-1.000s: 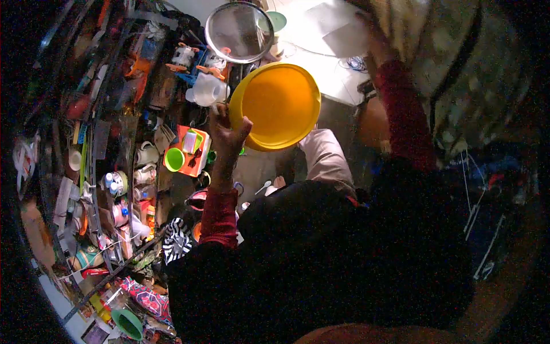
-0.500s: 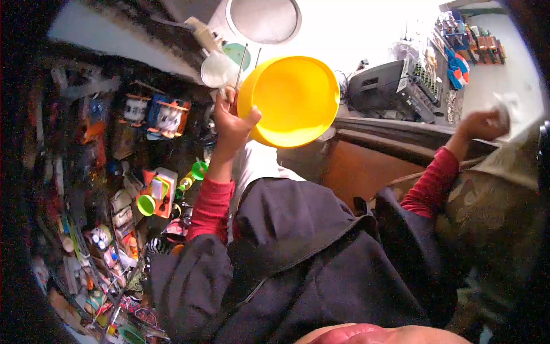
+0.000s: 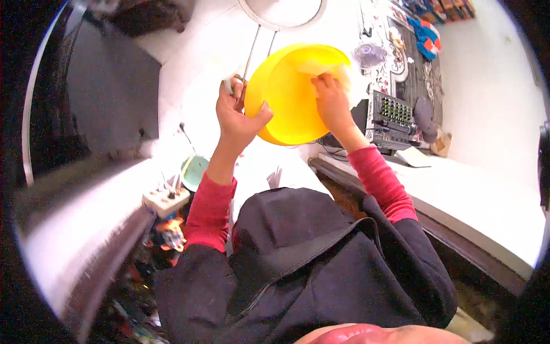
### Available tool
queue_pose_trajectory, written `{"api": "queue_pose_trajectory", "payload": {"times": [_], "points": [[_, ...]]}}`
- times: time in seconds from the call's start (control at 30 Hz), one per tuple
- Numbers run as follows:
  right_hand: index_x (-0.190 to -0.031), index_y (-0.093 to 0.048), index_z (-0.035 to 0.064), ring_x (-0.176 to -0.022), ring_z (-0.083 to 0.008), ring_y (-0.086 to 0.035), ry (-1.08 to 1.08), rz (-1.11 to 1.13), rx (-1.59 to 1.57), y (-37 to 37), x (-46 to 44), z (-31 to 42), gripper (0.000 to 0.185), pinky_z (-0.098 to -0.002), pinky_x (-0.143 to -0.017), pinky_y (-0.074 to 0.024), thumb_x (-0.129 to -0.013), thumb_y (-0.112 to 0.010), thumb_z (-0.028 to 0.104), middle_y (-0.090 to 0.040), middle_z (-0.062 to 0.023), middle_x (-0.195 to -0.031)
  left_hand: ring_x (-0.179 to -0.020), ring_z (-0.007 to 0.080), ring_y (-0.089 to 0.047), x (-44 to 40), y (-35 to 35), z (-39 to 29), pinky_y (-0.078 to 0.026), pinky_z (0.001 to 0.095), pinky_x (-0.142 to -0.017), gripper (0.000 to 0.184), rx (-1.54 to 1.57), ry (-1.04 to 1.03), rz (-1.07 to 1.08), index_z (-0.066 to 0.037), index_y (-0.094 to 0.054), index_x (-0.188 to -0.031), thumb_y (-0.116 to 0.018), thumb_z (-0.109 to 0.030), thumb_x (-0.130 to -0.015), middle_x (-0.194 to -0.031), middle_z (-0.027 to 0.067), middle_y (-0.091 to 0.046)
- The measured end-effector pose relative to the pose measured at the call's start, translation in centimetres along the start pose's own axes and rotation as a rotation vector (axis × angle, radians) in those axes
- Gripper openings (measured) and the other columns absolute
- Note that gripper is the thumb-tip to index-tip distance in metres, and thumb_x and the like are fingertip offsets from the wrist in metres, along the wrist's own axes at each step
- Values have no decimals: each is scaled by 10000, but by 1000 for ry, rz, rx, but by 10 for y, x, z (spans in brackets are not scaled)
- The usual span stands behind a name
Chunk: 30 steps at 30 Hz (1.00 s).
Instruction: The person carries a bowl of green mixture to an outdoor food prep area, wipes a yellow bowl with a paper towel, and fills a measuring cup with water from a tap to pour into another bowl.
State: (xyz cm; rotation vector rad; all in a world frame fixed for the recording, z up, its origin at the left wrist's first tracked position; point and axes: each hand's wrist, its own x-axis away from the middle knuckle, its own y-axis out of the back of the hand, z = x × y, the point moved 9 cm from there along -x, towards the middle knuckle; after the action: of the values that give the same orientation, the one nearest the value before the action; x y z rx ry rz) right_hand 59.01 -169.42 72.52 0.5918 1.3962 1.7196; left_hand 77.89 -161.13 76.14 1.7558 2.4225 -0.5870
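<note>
Head view: left hand (image 3: 242, 119) grips yellow bowl (image 3: 291, 112), right hand (image 3: 334, 108) over it.

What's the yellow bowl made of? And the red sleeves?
The yellow bowl is probably smooth plastic: its colour is bright and even, with no grain showing. The red sleeves look like soft, matte cloth, because they wrinkle and bunch.

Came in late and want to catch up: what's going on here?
Someone's left hand holds up a yellow bowl, thumb over its rim, and also seems to grip the sieve by its rods. The right hand reaches into the bowl's opening, with something pale at its fingertips, too washed out to name. A mixer stands off to the right, untouched.
</note>
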Motion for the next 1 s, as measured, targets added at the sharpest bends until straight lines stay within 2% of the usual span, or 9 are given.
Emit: {"api": "queue_pose_trajectory", "payload": {"times": [0.07, 0.23, 0.37, 0.47, 0.63, 0.8, 0.87, 0.9, 1.0], "points": [[-1030, -549, 20, -980, -357, -492, -210, 50, -188, -21, -29, -39, 364, -400, -849, -411, -670, -533, -29, -526, -146, -1050, -770, 85, -472, -58, -24, 20, -450, 219, -733, 416, -71, 55, 61, -86, -337, -900, -639, 16, -634, -814, 12, -376], [-1032, -554, -12, -861, -172, -580, -204, 265, -1076, -19, -123, -47, 285, -302, -764, -459, -775, -590, 105, -619, -107, -927, -779, 92, -479, -185, -74, 73, -446, 227, -713, 421, -152, 75, 129, -81, -331, -893, -639, 33, -629, -808, 10, -386], [-1020, -550, -10, -830, -148, -589, -524, -212, -1518, 12, -220, -201, 220, -283, -738, -476, -832, -527, 103, -621, -81, -933, -796, 103, -495, -293, -115, 109, -447, 239, -723, 425, -89, 109, 179, -80, -320, -904, -610, 74, -635, -839, 15, -401], [-1023, -536, 1, -809, -176, -593, -598, -477, -1481, 42, -296, -284, 203, -303, -723, -477, -850, -502, 101, -618, -88, -900, -806, 114, -506, -369, -159, 127, -447, 245, -742, 432, -116, 100, 174, -72, -321, -931, -595, 94, -641, -864, 25, -408], [-1034, -525, 35, -860, -274, -564, -72, -656, -749, 96, -430, -282, 248, -327, -781, -441, -789, -542, 66, -580, -110, -895, -863, 134, -525, -511, -215, 166, -457, 254, -780, 446, -74, 58, 215, -76, -319, -940, -600, 101, -642, -907, 47, -431], [-969, -580, 53, -895, -280, -561, 222, 115, -578, 43, -528, -351, 241, -324, -776, -442, -732, -594, 93, -589, -118, -919, -880, 127, -524, -650, -246, 196, -455, 255, -790, 432, -128, -40, 294, -101, -305, -896, -602, 96, -651, -896, 46, -440], [-963, -594, 55, -916, -266, -563, -98, 162, -617, 74, -580, -423, 236, -320, -792, -442, -728, -586, 78, -592, -115, -946, -878, 119, -517, -708, -259, 222, -448, 256, -797, 434, -116, -61, 383, -102, -308, -902, -602, 98, -653, -886, 38, -437], [-963, -594, 55, -916, -266, -563, -113, 123, -604, 86, -610, -446, 236, -320, -792, -442, -728, -586, 78, -592, -115, -946, -876, 117, -513, -739, -276, 229, -444, 253, -798, 431, -98, -44, 385, -104, -308, -900, -598, 99, -655, -886, 36, -433], [-983, -576, 27, -888, -272, -579, -134, -591, -693, 154, -683, -513, 245, -322, -789, -454, -739, -558, 26, -596, -104, -934, -877, 114, -506, -827, -329, 258, -438, 247, -802, 421, -17, -89, 469, -102, -307, -900, -587, 99, -658, -889, 33, -426]]}}
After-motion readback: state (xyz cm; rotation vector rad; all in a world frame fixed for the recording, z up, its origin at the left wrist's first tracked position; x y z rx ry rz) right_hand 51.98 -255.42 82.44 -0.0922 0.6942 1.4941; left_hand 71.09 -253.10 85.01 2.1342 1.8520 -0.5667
